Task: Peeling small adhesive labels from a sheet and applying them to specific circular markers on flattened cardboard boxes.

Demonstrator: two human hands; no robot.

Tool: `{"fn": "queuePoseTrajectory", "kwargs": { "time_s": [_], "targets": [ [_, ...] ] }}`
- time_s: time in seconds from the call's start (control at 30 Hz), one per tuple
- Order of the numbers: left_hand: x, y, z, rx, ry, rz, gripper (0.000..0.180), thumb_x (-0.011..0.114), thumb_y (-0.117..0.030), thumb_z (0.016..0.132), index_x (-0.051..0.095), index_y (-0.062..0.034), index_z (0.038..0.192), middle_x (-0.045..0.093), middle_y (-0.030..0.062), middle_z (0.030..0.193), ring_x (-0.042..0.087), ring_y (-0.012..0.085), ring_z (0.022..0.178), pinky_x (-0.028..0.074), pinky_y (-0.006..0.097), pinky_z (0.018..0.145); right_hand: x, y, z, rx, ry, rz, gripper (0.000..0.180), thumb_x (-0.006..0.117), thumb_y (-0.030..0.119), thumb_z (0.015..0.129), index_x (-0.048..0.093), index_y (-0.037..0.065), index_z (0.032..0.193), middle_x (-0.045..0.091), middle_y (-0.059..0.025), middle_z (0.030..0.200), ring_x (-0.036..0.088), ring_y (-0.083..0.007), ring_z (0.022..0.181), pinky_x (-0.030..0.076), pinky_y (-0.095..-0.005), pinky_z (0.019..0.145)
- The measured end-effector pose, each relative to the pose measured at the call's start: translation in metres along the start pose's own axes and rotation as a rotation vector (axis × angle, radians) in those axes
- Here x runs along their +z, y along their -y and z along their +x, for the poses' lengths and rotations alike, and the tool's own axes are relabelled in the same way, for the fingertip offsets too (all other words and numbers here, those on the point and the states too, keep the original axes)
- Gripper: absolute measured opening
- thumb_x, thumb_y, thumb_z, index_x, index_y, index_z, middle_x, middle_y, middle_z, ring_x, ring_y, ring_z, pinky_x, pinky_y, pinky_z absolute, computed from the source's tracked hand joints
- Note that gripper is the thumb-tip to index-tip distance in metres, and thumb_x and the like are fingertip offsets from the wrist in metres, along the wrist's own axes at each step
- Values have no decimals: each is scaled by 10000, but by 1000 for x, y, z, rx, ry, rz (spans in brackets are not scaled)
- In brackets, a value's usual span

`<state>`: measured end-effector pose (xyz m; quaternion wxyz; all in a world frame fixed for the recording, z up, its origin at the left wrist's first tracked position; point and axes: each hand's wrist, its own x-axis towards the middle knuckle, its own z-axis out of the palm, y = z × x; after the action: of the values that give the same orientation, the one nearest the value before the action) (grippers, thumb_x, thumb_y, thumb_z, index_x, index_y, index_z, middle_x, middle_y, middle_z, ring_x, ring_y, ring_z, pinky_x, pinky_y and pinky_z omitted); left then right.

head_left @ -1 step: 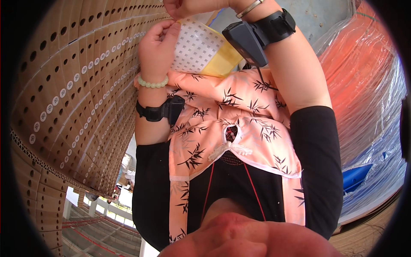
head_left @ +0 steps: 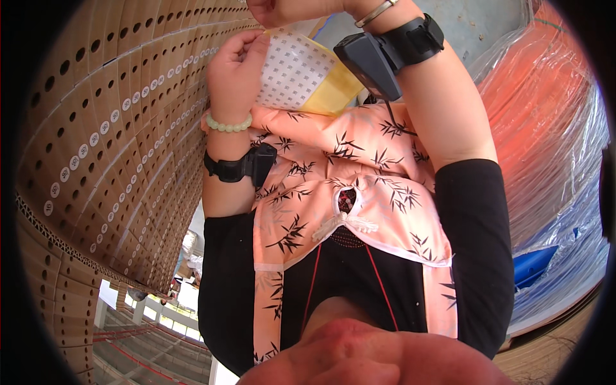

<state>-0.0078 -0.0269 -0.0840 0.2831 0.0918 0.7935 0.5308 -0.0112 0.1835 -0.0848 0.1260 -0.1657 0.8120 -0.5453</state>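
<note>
My left hand (head_left: 236, 74), wearing a pale green bead bracelet, is closed on the edge of a sheet of stickers (head_left: 292, 70). The sheet is white with rows of small dark square marks, and a yellow part (head_left: 337, 86) shows along its right side. It hangs in front of my peach apron (head_left: 340, 141). Above it, my right hand (head_left: 298, 9) reaches left across the top of the view, its fingers curled and partly cut off by the edge. What those fingers hold, if anything, is hidden. Both hands are close to the cardboard stack.
A tall stack of brown cardboard (head_left: 128, 122) with rows of round holes rises along the left, with round white stickers (head_left: 94, 138) in some rows. At the right stands a bulk of orange and blue goods under clear plastic wrap (head_left: 545, 115). Grey floor (head_left: 475, 32) shows beyond.
My right hand has shifted very slightly to the right. The left hand and the sheet of stickers look the same.
</note>
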Motion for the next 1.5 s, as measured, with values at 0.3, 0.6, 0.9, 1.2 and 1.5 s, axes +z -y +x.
{"fn": "queuePoseTrajectory", "kwargs": {
  "time_s": [0.3,0.6,0.9,1.2,1.5],
  "targets": [
    [-8,2,1,-115,16,-87,175,632,-104,887,654,33,993,650,15,856,555,55,751,451,194,682,2,9,-2,-23,-16,-103,113,617,51,640,640,15,745,620,-174,689,596,-338,661,473,-382,606],
    [-9,8,4,-145,10,-301,174,598,-43,886,611,35,1042,643,44,919,581,82,802,467,213,734,7,17,-5,-11,-63,-155,114,614,65,655,627,1,748,614,-195,713,598,-363,690,477,-407,628],
    [-9,11,6,-51,-18,-255,202,583,29,873,576,32,1075,618,66,1012,587,92,879,470,212,778,15,16,-1,-57,-163,-163,128,608,97,674,627,-1,753,615,-202,725,604,-382,713,484,-421,646],
    [-6,10,6,-2,-37,-314,205,576,30,880,571,39,1084,603,54,987,577,85,877,458,198,786,23,5,5,74,-321,56,92,599,95,687,592,7,713,613,-193,705,604,-365,694,472,-405,620],
    [-6,8,7,13,-36,-317,198,572,11,895,577,28,1092,628,62,981,584,95,872,473,209,779,16,5,1,98,-226,133,101,579,103,695,607,7,708,592,-178,612,576,-307,570,463,-382,557]
  ]
}}
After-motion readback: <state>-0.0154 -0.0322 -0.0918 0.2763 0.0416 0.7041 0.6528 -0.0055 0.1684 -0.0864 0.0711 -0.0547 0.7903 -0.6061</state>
